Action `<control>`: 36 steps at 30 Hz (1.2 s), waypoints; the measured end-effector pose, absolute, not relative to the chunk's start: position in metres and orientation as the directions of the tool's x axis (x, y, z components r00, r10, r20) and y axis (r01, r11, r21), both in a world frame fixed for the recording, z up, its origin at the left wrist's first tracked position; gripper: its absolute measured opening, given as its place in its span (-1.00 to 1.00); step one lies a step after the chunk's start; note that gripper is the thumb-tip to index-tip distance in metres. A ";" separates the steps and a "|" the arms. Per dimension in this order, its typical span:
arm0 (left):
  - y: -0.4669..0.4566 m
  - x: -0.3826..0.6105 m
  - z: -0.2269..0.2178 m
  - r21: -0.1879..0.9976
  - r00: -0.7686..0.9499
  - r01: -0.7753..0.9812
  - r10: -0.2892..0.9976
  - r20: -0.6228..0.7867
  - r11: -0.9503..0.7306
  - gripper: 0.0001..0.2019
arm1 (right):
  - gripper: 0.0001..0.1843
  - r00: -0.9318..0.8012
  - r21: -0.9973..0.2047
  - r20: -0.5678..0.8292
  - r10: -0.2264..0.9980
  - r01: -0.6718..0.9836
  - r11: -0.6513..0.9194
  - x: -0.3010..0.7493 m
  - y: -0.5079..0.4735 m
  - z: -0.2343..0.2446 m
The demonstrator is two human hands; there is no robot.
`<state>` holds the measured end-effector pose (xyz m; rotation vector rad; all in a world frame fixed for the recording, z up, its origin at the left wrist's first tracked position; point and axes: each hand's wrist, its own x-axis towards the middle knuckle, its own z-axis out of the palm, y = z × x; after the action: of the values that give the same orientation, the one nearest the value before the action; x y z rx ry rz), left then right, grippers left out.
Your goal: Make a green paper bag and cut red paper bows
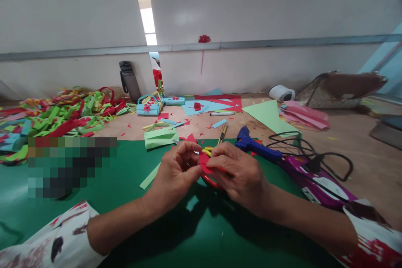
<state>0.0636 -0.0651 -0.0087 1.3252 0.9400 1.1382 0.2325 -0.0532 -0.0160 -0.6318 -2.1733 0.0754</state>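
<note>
My left hand [176, 171] and my right hand [237, 173] meet over a green mat [132, 217]. Both are closed on a small red paper piece [204, 164] held between them. The right hand also covers red-handled scissors [211, 181], whose red loop shows under its fingers. A bit of yellow shows at the top of the paper piece, by the right fingertips.
A blue glue gun [251, 144] with a black cord lies right of my hands, beside a purple package [317, 182]. A green folded paper [160, 137], a light green sheet [270, 117], a heap of coloured paper strips [56, 117], a dark bottle [129, 79] and a tape roll [282, 92] lie beyond.
</note>
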 end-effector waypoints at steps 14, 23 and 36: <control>-0.067 0.064 -0.006 0.993 0.258 -0.033 0.959 0.121 -0.116 -0.70 | -0.89 -0.397 -0.639 0.497 0.772 0.435 0.635 0.228 -0.057 -0.010; -0.060 0.060 -0.008 0.965 0.328 -0.202 0.940 -0.096 0.169 -0.47 | -0.91 -0.390 -0.704 0.479 0.786 0.364 0.610 0.228 -0.056 -0.007; -0.058 0.056 -0.009 0.985 0.349 -0.094 0.931 -0.105 0.147 -0.88 | -0.87 -0.395 -0.921 0.207 0.895 0.229 0.314 0.228 -0.054 -0.007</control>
<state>0.0556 -0.0581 -0.0095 1.1767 0.9255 0.9148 0.2276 -0.0535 -0.0075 -1.0032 -1.8193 1.1046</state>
